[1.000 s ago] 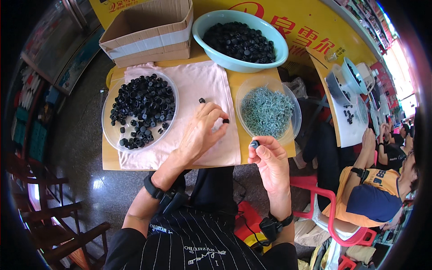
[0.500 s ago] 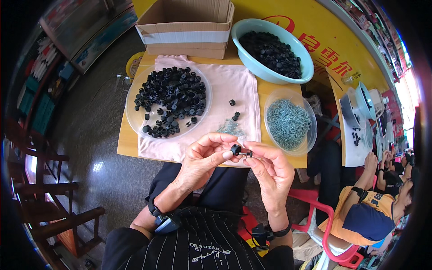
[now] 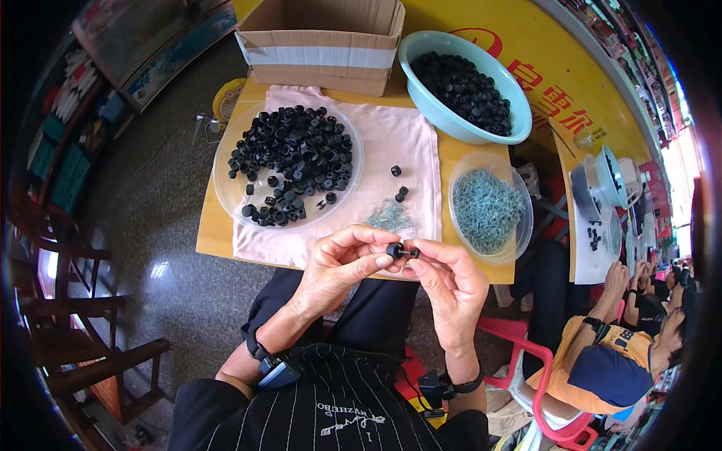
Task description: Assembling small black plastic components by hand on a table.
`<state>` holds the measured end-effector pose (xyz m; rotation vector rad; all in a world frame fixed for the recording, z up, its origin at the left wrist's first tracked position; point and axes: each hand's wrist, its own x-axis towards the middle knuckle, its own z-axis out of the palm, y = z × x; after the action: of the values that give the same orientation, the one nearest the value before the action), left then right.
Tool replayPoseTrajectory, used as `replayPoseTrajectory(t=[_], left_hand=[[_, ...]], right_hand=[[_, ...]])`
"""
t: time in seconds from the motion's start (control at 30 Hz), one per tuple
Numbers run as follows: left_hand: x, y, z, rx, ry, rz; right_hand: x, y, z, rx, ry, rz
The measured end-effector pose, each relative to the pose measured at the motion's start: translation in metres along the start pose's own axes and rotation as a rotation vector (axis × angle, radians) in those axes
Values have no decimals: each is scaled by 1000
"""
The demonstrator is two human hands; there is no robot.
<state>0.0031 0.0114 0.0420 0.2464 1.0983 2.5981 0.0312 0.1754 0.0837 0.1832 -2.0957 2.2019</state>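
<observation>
Over the table's near edge, my left hand (image 3: 338, 264) pinches a round black plastic cap (image 3: 394, 250) between thumb and fingertips. Close beside it, my right hand (image 3: 453, 279) grips a smaller black plastic piece (image 3: 414, 253). A thin metal shaft, perhaps a screw, bridges the two parts; how deep it sits in either cannot be seen. Just beyond my fingers lies a small heap of silvery screws (image 3: 391, 216) on the pink cloth (image 3: 380, 135). A few loose black pieces (image 3: 396, 171) rest farther up the cloth.
A clear round tray (image 3: 228, 197) of black plastic parts stands left, a clear tub (image 3: 524, 239) of screws right. Behind are a cardboard box (image 3: 320, 56) and a pale green basin (image 3: 412, 84) of black parts. Another person (image 3: 602, 368) sits at the right near a red chair (image 3: 538, 398).
The black cap and the smaller piece are held closer together, with less of the metal shaft showing between them. The whole view has shifted slightly.
</observation>
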Motion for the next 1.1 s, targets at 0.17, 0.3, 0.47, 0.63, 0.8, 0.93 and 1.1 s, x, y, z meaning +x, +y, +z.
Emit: replayPoseTrajectory(t=[0.17, 0.3, 0.47, 0.63, 0.8, 0.93, 1.1], left_hand=[[2, -5, -5, -58, 15, -34], [4, -8, -8, -84, 5, -35], [5, -7, -6, 4, -3, 3], [7, -7, -1, 199, 19, 98], [8, -10, -6, 212, -44, 104], [8, -11, -6, 185, -29, 79], [6, -9, -2, 194, -27, 46]], right_hand=[[1, 1, 1, -129, 12, -81], [3, 0, 1, -192, 27, -131], [5, -5, 2, -343, 28, -186], [6, -2, -1, -479, 36, -275], [7, -3, -3, -531, 12, -328], [5, -3, -4, -541, -4, -317], [6, 0, -5, -461, 16, -252]])
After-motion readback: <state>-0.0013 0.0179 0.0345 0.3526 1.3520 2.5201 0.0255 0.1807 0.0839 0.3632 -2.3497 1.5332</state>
